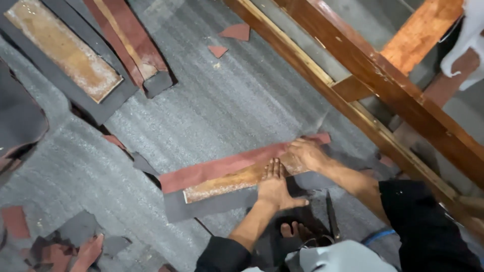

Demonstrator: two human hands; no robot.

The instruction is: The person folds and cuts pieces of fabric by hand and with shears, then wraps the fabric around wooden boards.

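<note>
Grey foam sheeting (pixel 222 106) covers the floor; on it lies a wooden strip (pixel 227 182) edged in red and dark material, both hands pressed flat, fingers spread: left hand (pixel 275 187), right hand (pixel 305 154).

1. Left hand (pixel 275 187) lay flat, palm down, fingers (pixel 275 167) together and extended away from the body, thumb spread to the side.
2. Left forearm ran bare from a dark sleeve at the elbow.
3. Right hand (pixel 307 153) was pressed down, fingers curled, just beyond the left.
4. Right forearm was bare, its sleeve dark.
</note>
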